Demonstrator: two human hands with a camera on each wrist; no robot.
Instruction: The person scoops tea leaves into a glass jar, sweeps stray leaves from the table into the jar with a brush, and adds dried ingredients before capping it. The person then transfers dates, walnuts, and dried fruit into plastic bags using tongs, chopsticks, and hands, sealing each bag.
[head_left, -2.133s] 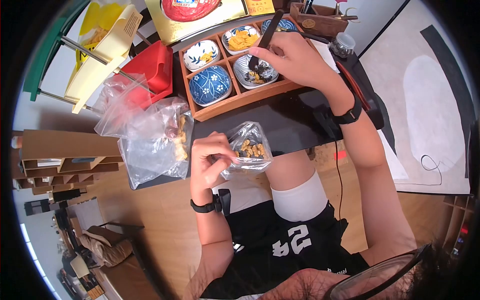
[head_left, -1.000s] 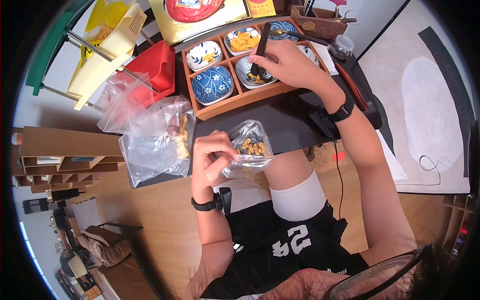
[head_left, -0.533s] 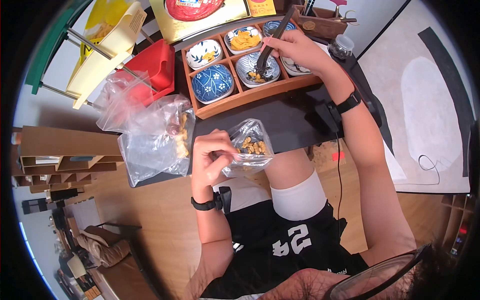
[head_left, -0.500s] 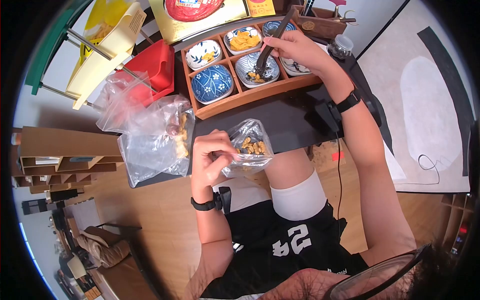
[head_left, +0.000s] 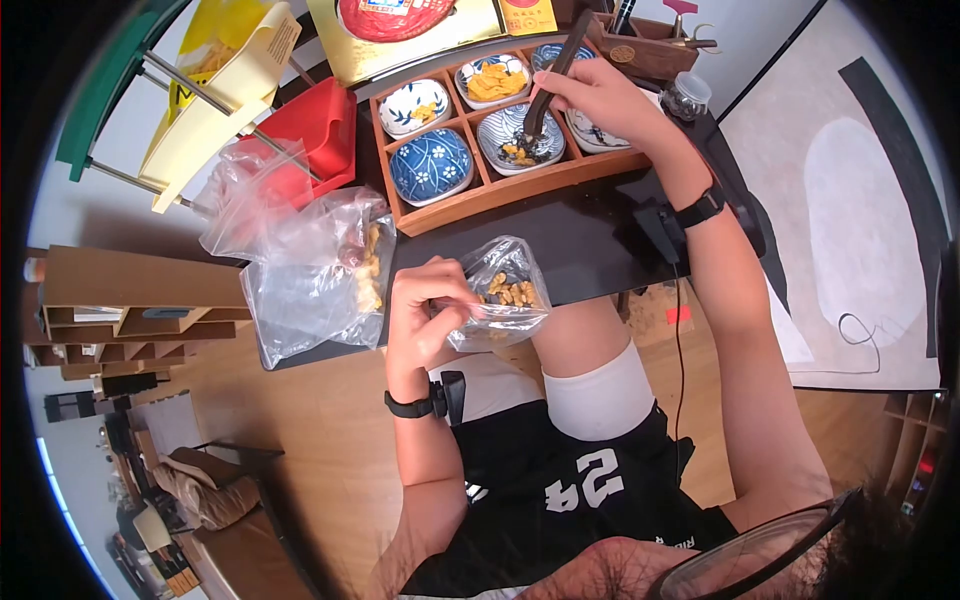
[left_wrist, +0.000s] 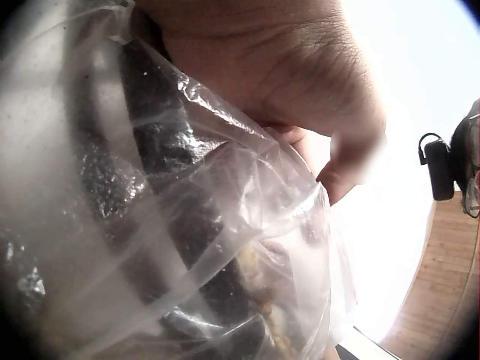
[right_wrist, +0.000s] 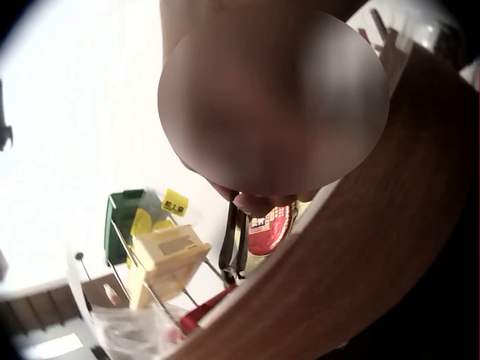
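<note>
In the head view my left hand (head_left: 428,308) pinches the edge of a clear plastic bag (head_left: 515,262) with walnut pieces (head_left: 513,292) inside, held in front of the dark table's edge. My right hand (head_left: 603,98) grips dark tongs (head_left: 562,70), their tips down in a striped bowl (head_left: 508,128) that holds dark and yellowish bits. That bowl sits in the front middle compartment of a wooden divided tray (head_left: 480,205). The left wrist view shows the bag (left_wrist: 225,195) under my left hand (left_wrist: 285,75); the tongs (right_wrist: 231,236) extend below my fingers in the right wrist view.
Other bowls fill the tray: a blue flowered one (head_left: 430,165), one with yellow flakes (head_left: 495,82) and a white one (head_left: 400,105). Left of it are plastic bags (head_left: 310,290) and a red bin (head_left: 325,130). A lidded jar (head_left: 688,97) and wooden holder (head_left: 655,50) stand right.
Since the earliest frame, my right hand has shifted back and to the right, uncovering more of the striped bowl, and the tongs lean differently. My left hand has kept its hold on the bag.
</note>
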